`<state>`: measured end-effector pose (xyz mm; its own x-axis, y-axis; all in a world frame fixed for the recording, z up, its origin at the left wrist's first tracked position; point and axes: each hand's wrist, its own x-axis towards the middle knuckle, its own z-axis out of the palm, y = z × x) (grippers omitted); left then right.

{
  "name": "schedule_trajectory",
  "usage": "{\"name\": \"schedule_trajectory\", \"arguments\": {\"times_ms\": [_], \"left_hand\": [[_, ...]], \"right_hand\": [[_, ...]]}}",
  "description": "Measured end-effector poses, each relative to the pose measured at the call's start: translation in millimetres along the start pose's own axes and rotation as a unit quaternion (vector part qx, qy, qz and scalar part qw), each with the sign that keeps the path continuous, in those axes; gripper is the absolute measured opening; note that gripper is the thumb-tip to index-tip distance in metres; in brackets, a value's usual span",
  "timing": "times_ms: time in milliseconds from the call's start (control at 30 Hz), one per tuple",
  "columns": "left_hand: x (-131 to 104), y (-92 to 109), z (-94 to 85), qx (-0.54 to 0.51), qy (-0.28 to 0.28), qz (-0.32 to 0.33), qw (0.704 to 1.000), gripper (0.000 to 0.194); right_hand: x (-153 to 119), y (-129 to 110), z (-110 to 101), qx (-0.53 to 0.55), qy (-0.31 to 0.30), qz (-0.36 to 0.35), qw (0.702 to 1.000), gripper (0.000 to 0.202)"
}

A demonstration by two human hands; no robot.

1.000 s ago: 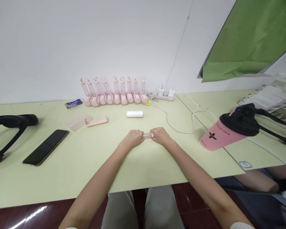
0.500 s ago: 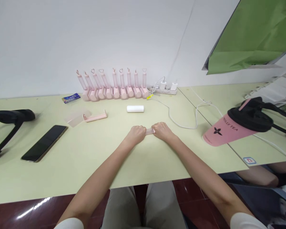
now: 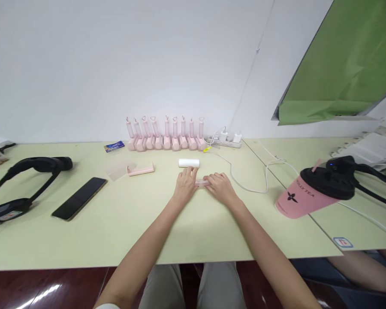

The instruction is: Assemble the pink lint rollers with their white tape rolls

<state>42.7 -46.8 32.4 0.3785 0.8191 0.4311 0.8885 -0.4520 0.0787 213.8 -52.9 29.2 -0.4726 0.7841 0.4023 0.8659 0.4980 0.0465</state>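
A short, pale pink see-through tube (image 3: 202,183) lies crosswise between my hands, low over the table. My left hand (image 3: 185,185) has its thumb side on the tube's left end, fingers loosened and pointing up the table. Wrapped over the other end is my right hand (image 3: 221,188), fingers bent. Both ends of the tube are hidden by the hands. Just beyond my left fingertips lies a white roll (image 3: 189,163). A pink frame-like handle part (image 3: 140,170) rests to its left, beside a clear plastic sheet (image 3: 119,170).
Several pink rollers with clear tubes (image 3: 167,139) line the wall. A power strip (image 3: 227,142) with a white cable is to their right. A phone (image 3: 79,198) and black headset (image 3: 25,201) lie left; a pink cup (image 3: 304,195) stands right. Another person's arm (image 3: 366,270) shows at lower right.
My view has tilted up, so things sit lower in it. My left hand's fist has loosened and its fingers now stretch towards the white roll. My right hand's fingers have also relaxed somewhat.
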Motion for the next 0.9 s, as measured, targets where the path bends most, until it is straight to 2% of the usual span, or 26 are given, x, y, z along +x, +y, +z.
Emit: {"name": "schedule_trajectory", "arguments": {"times_ms": [100, 167, 233, 300, 400, 467, 600, 700, 767, 833, 900], "left_hand": [[0, -11, -3.4, -0.014, 0.086, -0.041, 0.995, 0.040], [0, -20, 1.7, -0.030, 0.112, -0.090, 0.989, 0.037], [0, -30, 11.2, -0.045, 0.122, -0.141, 0.981, 0.036], [0, -39, 21.3, -0.061, 0.117, -0.187, 0.973, 0.034], [1, -50, 31.4, -0.088, 0.109, -0.248, 0.959, 0.031], [2, -55, 33.1, -0.105, 0.114, -0.278, 0.948, 0.028], [4, -62, 30.2, -0.128, 0.126, -0.302, 0.936, 0.026], [4, -69, 28.8, -0.137, 0.134, -0.314, 0.930, 0.025], [3, -73, 29.4, -0.144, 0.142, -0.324, 0.924, 0.024], [3, -75, 30.1, -0.158, 0.149, -0.335, 0.917, 0.023], [4, -75, 28.7, -0.177, 0.164, -0.342, 0.908, 0.022]], "right_hand": [[-7, 26, 11, -0.009, 0.050, 0.123, 0.991, 0.031], [-11, 42, 19, -0.037, 0.060, 0.189, 0.979, 0.042], [-14, 50, 23, -0.068, 0.061, 0.218, 0.972, 0.055], [-15, 48, 20, -0.085, 0.085, 0.222, 0.968, 0.061], [-11, 28, 13, -0.054, 0.158, 0.206, 0.964, 0.051], [-3, 11, 13, -0.001, 0.186, 0.192, 0.964, 0.044], [33, -10, 32, 0.076, 0.122, 0.154, 0.977, 0.051], [70, -7, 51, 0.130, 0.070, 0.165, 0.975, 0.063], [89, -3, 61, 0.186, 0.043, 0.167, 0.967, 0.058], [96, -1, 68, 0.242, 0.048, 0.160, 0.956, 0.046], [90, -4, 71, 0.282, 0.081, 0.158, 0.943, 0.039]]}}
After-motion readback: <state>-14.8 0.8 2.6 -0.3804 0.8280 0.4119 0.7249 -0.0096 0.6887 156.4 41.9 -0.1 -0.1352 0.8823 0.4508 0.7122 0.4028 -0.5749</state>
